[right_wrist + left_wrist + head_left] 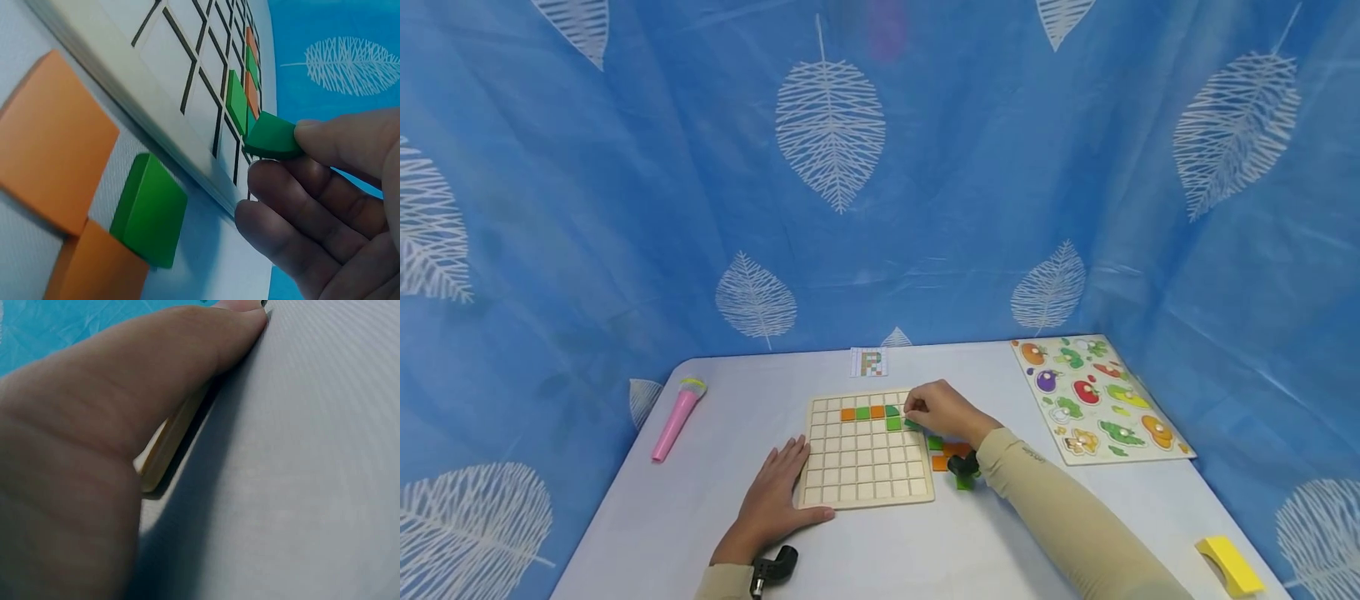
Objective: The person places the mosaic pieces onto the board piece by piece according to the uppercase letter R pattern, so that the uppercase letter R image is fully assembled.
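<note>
Beige sleeve (1075, 521) nearest the viewer: a person's right arm crosses from the lower right to a square wooden grid board (868, 503) on a white table (647, 533). The right hand (946, 410) pinches a green tile (274, 134) with a curved edge between thumb and fingers, at the right side of the grid; whether the tile touches the wood is hard to tell. The left hand (772, 497) lies flat at the board's left edge, fingers straight and gripping nothing, thumb stretched past the near corner.

On the grid, a row reads orange, green, orange, then a rounded green piece (892, 410), with a green square (893, 424) just below that last one. Loose orange and green tiles (59, 144) lie just off the board's right edge. Behind the board is a small card (869, 362) showing a coloured-square pattern.

Judging by this, the step in hand is setting the curved green tile; the next move calls for turning its straight sides to match a cell, lowering it flat and releasing it.
</note>
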`<act>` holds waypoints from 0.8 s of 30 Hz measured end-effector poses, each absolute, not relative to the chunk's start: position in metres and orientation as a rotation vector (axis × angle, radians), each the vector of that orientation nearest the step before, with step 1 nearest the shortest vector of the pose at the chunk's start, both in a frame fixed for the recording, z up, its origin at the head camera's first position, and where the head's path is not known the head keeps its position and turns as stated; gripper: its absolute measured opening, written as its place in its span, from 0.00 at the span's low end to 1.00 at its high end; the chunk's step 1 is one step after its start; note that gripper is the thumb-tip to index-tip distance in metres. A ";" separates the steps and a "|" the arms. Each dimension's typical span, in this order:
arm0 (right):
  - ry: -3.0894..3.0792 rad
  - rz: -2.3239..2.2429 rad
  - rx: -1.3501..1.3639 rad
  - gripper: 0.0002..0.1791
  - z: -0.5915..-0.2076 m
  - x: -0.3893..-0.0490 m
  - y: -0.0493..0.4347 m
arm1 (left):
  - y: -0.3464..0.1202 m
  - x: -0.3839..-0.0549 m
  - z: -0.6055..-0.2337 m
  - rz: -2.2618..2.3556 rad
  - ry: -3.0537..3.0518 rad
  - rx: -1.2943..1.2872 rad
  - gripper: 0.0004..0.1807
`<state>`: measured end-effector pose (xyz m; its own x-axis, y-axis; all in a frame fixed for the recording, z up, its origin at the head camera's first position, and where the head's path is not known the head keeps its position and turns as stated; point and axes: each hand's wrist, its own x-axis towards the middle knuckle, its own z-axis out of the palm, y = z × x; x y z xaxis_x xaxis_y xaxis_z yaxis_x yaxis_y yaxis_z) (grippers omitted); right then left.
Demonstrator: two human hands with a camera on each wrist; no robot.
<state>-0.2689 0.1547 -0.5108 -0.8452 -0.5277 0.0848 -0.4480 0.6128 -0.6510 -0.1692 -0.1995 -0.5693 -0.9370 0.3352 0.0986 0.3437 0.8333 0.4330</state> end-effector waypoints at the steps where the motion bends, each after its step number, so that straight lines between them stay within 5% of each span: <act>1: 2.720 -1.050 -0.819 0.04 -0.511 -0.269 0.154 | -0.200 -0.170 -0.569 -0.711 -2.993 -0.559 0.70; 24: 2.675 -1.189 -0.703 0.03 -0.521 -0.262 0.138 | -0.198 -0.170 -0.567 -0.705 -3.011 -0.534 0.71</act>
